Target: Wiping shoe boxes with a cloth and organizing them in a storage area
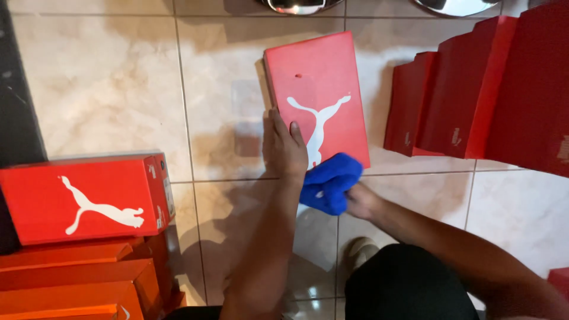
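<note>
A red shoe box (323, 83) with a white leaping-animal logo lies flat on the tiled floor in front of me. My left hand (283, 145) rests on its near left edge, fingers laid flat against the lid and side. My right hand (360, 200) grips a bunched blue cloth (329, 181) at the box's near right corner, the cloth touching the lid.
A stack of red and orange shoe boxes (83, 237) stands at the left. More red boxes (486, 95) lean in a stepped row at the right. Two shiny metal bowls (296, 5) show at the top edge. My dark-clad knee (403, 284) is below.
</note>
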